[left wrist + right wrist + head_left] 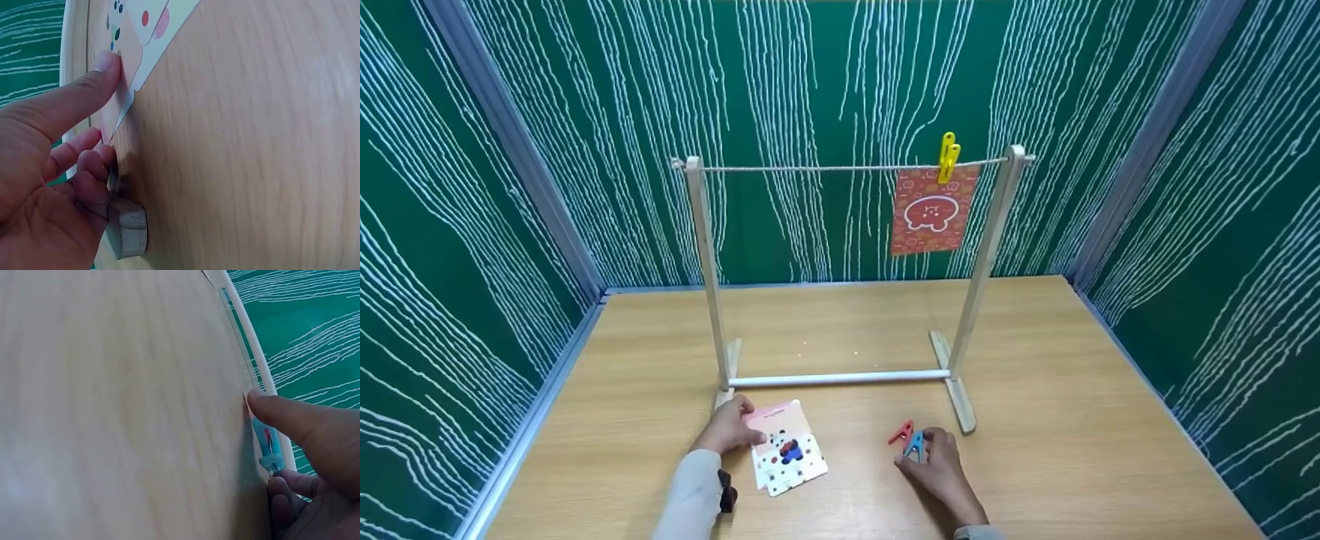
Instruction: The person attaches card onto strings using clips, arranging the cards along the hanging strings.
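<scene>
My left hand (729, 426) pinches the upper left edge of a small stack of printed cards (795, 459), thumb on top. The top card has a panda-like figure in blue and red; a second card edge shows beneath it in the left wrist view. My right hand (936, 466) holds a blue clothespin (916, 447) between thumb and fingers, low over the table. Just left of it lies a red clothespin (901, 433). In the right wrist view the blue clothespin (269, 441) sits between thumb and fingertips.
Behind the hands stands a wooden frame (984, 262) with a string (810, 169) across its top and a white bar (840, 378) low down. A red card (932, 217) hangs from the string under a yellow clothespin (947, 159). Green walls (840, 90) enclose the wooden table (1057, 390).
</scene>
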Demonstrator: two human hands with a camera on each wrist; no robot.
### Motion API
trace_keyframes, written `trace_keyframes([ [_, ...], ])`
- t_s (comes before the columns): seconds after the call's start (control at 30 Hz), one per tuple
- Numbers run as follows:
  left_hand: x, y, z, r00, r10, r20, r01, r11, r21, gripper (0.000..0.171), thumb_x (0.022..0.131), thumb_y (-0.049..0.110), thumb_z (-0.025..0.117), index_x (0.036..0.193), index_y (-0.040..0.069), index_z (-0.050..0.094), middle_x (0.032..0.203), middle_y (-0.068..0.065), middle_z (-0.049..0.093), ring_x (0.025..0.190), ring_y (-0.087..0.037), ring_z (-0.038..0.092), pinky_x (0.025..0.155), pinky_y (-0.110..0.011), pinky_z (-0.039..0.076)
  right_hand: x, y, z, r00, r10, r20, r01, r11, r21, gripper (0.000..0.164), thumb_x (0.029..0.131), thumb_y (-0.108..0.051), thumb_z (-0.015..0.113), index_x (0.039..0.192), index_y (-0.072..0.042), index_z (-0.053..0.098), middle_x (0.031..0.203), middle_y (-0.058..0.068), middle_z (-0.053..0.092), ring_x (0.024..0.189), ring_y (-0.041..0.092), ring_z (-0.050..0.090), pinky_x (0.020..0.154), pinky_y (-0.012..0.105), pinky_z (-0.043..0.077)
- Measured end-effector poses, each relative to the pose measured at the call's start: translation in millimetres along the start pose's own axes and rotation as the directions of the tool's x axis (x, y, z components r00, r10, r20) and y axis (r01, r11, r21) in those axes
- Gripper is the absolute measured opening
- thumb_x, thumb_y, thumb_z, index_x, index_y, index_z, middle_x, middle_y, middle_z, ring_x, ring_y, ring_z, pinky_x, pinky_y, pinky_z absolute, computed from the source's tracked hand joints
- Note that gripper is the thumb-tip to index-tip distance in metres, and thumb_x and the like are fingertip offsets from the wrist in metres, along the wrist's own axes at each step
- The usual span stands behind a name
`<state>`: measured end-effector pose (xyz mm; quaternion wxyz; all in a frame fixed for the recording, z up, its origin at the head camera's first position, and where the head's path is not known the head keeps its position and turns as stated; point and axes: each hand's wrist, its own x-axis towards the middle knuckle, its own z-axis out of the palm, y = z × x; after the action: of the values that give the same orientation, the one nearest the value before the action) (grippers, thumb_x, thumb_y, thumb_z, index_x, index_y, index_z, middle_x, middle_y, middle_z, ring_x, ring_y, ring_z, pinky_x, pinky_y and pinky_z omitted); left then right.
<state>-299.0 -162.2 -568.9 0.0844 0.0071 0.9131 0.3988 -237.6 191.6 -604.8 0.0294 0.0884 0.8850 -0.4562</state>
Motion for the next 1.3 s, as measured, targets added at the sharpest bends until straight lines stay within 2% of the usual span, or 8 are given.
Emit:
trace_keyframes([
  [0.2,-0.7,0.5,1.1,1.000,0.026,-0.010,-0.025,0.999,0.028,0.047,0.066,0.002,0.084,0.101,-0.002,0.054,0.100,-0.015,0.060,0.092,-0.026,0.053,0.088,-0.042,0.045,-0.1,0.9,-0.1,1.000,-0.015,-0.010,0.015,1.000,-0.015,0.065,0.078,-0.022,0.078,0.123,0.008,0.042,0.112,0.020,0.042,0.099,0.027,0.046,0.084,0.034,0.040],
  [0.3,-0.4,0.8,1.8,1.000,0.011,-0.004,-0.011,1.000,0.024,0.045,0.066,0.003,0.084,0.100,0.000,0.054,0.097,-0.013,0.058,0.089,-0.024,0.051,0.085,-0.039,0.044,-1.5,1.2,-1.1,0.999,-0.032,-0.014,0.032,0.999,-0.003,0.062,0.078,-0.019,0.077,0.122,0.009,0.043,0.113,0.021,0.042,0.099,0.027,0.047,0.082,0.032,0.040],
  [0.6,-1.0,3.0,0.6,1.000,0.026,-0.009,-0.026,0.999,0.027,0.042,0.065,0.002,0.084,0.093,-0.001,0.054,0.087,-0.011,0.054,0.079,-0.020,0.045,0.070,-0.030,0.038,-5.7,2.8,-2.2,0.985,-0.154,-0.073,0.154,0.988,0.003,0.055,0.077,-0.015,0.076,0.117,0.011,0.049,0.108,0.022,0.047,0.097,0.027,0.047,0.081,0.031,0.039],
  [0.9,-1.6,0.8,-1.9,1.000,0.006,0.018,-0.007,1.000,0.026,0.038,0.065,0.004,0.085,0.084,0.003,0.052,0.076,-0.006,0.048,0.070,-0.019,0.045,0.063,-0.027,0.036,-3.0,2.6,-3.5,0.998,-0.065,-0.018,0.065,0.998,-0.005,0.056,0.081,-0.015,0.073,0.124,0.009,0.046,0.112,0.021,0.044,0.103,0.029,0.047,0.088,0.038,0.040],
  [1.17,-0.3,3.2,-2.1,0.997,-0.072,0.022,0.071,0.997,0.029,0.039,0.066,0.004,0.085,0.088,0.001,0.053,0.079,-0.005,0.047,0.075,-0.019,0.045,0.066,-0.028,0.035,-2.0,2.0,-3.6,0.999,-0.041,-0.008,0.041,0.999,-0.008,0.056,0.081,-0.016,0.072,0.124,0.008,0.046,0.111,0.020,0.045,0.101,0.029,0.048,0.089,0.042,0.042],
  [1.3,-1.2,2.9,-1.5,0.998,-0.065,0.022,0.064,0.998,0.029,0.040,0.067,0.003,0.085,0.090,0.001,0.053,0.081,-0.006,0.048,0.076,-0.020,0.045,0.067,-0.027,0.035,-2.4,0.1,-4.3,1.000,-0.014,-0.005,0.014,1.000,0.003,0.059,0.081,-0.018,0.072,0.126,0.009,0.045,0.111,0.021,0.045,0.102,0.030,0.049,0.092,0.046,0.043],
])
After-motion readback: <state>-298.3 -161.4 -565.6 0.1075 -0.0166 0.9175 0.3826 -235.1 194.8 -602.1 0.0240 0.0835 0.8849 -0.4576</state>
